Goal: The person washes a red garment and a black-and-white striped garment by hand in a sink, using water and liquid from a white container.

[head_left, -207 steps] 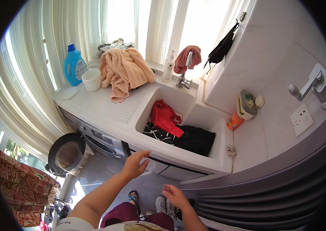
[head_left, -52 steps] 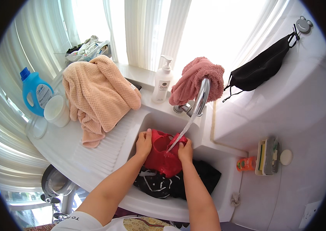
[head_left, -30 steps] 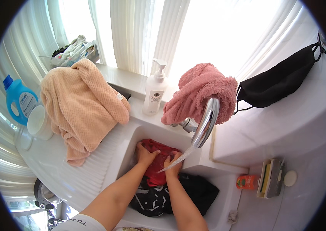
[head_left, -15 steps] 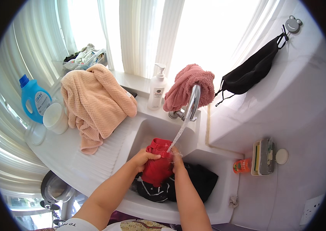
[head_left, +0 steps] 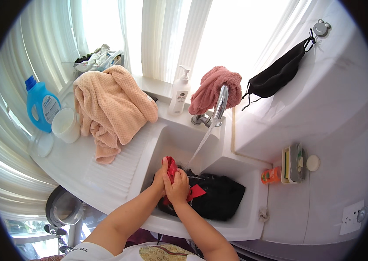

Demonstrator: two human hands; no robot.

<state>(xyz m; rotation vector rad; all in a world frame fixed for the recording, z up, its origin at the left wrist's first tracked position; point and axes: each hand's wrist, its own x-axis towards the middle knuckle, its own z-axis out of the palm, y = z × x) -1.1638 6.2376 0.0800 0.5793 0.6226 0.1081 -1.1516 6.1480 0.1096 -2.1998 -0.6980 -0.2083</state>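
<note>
Both hands are close together over the white sink (head_left: 253, 200), squeezing a bunched red cloth garment (head_left: 171, 167) between them. My left hand (head_left: 158, 180) presses it from the left, with the fingers mostly behind the cloth. From the right, my right hand (head_left: 177, 187) closes over it, and a red flap (head_left: 197, 192) shows below that hand. Water (head_left: 199, 150) runs from the chrome faucet (head_left: 221, 104) and falls just right of the hands. Underneath, dark wet clothing (head_left: 219, 198) lies in the basin.
A pink towel (head_left: 214, 85) hangs over the faucet, beside a white pump bottle (head_left: 178, 93). On the left counter are a peach towel (head_left: 110, 104), a white tub (head_left: 65, 125) and a blue detergent bottle (head_left: 42, 106). A brush holder (head_left: 292, 163) and orange container (head_left: 271, 175) are at the right.
The red garment was held spread under the stream by its band; now it is bunched between both hands, left of the water. My right hand has moved left and over the cloth.
</note>
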